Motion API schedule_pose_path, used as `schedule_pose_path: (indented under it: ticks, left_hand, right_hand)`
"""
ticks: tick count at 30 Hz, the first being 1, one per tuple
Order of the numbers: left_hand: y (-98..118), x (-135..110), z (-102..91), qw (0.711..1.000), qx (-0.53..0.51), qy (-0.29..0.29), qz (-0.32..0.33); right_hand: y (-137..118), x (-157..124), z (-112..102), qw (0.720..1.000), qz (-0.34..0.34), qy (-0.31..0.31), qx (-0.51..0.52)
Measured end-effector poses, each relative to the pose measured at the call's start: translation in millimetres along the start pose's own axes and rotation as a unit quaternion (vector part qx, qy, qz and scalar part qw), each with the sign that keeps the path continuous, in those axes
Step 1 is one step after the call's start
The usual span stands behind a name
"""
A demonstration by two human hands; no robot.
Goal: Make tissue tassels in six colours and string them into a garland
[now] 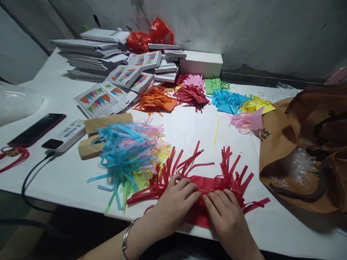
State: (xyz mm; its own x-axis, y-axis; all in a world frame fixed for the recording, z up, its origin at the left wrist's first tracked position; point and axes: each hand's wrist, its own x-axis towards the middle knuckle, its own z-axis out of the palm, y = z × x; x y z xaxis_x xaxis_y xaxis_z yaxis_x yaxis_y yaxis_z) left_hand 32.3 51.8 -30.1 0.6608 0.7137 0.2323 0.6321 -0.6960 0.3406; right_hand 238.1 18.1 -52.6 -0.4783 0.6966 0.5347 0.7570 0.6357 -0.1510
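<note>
The white table point(189, 133) extends under and beyond all fingertips. The brown paper bag point(282, 137) lies open to the right of the right-hand fingers, well apart from them, with clear plastic visible inside. Stacks of flat white packs point(89, 54) stand far beyond the fingertips, toward the wall and to the left. The mixed fringe pile point(121, 151), blue on top with pink and yellow beneath, sits just left of the left-hand fingers, its strips touching the red ones. The red fringed paper point(208, 182) lies flat at the near table edge, directly under the fingers, its cut strips fanning away past the fingertips and to both sides. The left hand point(176, 204) and the right hand point(226, 216) rest palm-down on its uncut band, fingers extended, slightly spread and pressing, not curled around anything; the two sets of fingertips nearly meet. A dark phone point(36, 129) and a white power bank point(65, 135) lie far left of the fingers. A loose yellow strip point(216, 130) lies beyond the fingertips.
</note>
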Motion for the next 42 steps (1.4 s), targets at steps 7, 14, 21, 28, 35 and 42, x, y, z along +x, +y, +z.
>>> schedule_pose_path:
  ticks: [7, 14, 21, 28, 35, 42]
  left_hand:
    - [0, -18, 13.2, 0.998, 0.011, 0.056, -0.032]
    - [3, -8, 4.5, 0.982, 0.078, 0.049, -0.164]
    - [3, 11, 4.1, 0.967, 0.138, -0.021, -0.212]
    - [1, 8, 3.6, 0.969, 0.127, -0.005, -0.212]
    - [-1, -2, 0.6, 0.996, 0.054, 0.052, -0.051]
    - [-1, -5, 0.6, 0.998, 0.035, 0.042, -0.006]
  right_hand:
    - [4, -6, -3, 0.999, 0.038, 0.011, 0.026]
    - [4, 13, 0, 0.981, 0.187, -0.052, -0.013]
    - [10, 19, -6, 0.974, 0.203, -0.042, -0.093]
    - [-2, 22, -3, 0.999, 0.007, -0.022, 0.035]
    - [-5, 21, 4, 0.994, 0.053, -0.011, 0.099]
    - [-9, 13, 7, 0.998, 0.019, -0.018, 0.049]
